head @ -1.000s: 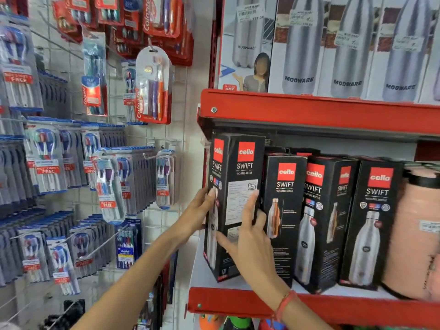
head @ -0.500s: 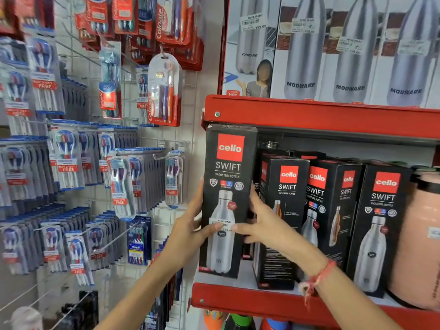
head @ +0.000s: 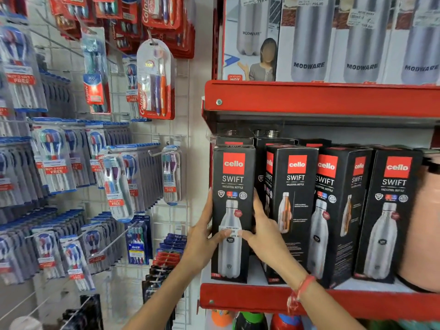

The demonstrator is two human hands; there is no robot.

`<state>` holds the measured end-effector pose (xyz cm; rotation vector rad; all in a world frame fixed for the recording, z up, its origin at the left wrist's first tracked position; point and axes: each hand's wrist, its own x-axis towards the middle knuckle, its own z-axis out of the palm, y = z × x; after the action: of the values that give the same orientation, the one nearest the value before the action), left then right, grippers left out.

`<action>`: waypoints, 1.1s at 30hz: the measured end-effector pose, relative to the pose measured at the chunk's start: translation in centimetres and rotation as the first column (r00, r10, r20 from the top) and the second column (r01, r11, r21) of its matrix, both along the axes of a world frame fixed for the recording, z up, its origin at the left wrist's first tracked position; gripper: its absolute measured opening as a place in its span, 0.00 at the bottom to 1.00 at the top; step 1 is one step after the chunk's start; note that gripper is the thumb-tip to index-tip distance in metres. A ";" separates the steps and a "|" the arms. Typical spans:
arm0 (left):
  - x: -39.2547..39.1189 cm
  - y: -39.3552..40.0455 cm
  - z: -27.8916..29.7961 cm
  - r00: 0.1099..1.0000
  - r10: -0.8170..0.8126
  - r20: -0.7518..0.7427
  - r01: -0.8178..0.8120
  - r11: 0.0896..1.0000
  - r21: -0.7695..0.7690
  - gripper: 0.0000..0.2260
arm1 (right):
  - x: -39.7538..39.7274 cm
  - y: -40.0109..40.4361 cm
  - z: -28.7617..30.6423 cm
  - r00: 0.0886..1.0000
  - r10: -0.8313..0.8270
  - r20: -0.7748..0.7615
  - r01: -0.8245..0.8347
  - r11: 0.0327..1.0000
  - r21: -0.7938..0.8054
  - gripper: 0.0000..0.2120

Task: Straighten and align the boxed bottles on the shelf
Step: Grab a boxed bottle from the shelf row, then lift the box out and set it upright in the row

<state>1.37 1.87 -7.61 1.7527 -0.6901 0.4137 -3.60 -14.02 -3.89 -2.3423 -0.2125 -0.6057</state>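
Note:
A row of black Cello Swift bottle boxes stands on the red shelf (head: 238, 295). The leftmost box (head: 232, 186) stands upright at the shelf's left end, its front face toward me. My left hand (head: 202, 239) grips its left side and my right hand (head: 264, 229) grips its right side, both thumbs on the front over the price sticker. To its right, the second box (head: 294, 198) and third box (head: 333, 210) stand turned at an angle, showing two faces. The fourth box (head: 390, 210) faces front. More boxes stand behind the row.
A pink jug (head: 426, 222) stands at the right end of the shelf. White Modware bottle boxes (head: 314, 39) fill the upper shelf (head: 309, 98). Toothbrush packs (head: 154, 79) hang on a wire grid to the left. Coloured bottles (head: 250, 321) show below the shelf.
The leftmost box went from angled with its side showing to front-facing, and now sits down at the shelf's left end. Both hands stayed on it, shifting to its two sides.

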 end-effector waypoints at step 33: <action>-9.3 -6.4 5.7 0.931 -0.365 0.023 0.360 0.925 0.120 0.55 | -11.5 -10.8 3.3 0.952 0.240 0.192 -0.291 0.903 0.316 0.52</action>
<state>-7.94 -4.57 -1.88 1.6778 -1.0660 0.1602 -15.09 -24.86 -0.64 -1.8932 -0.4522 -0.6254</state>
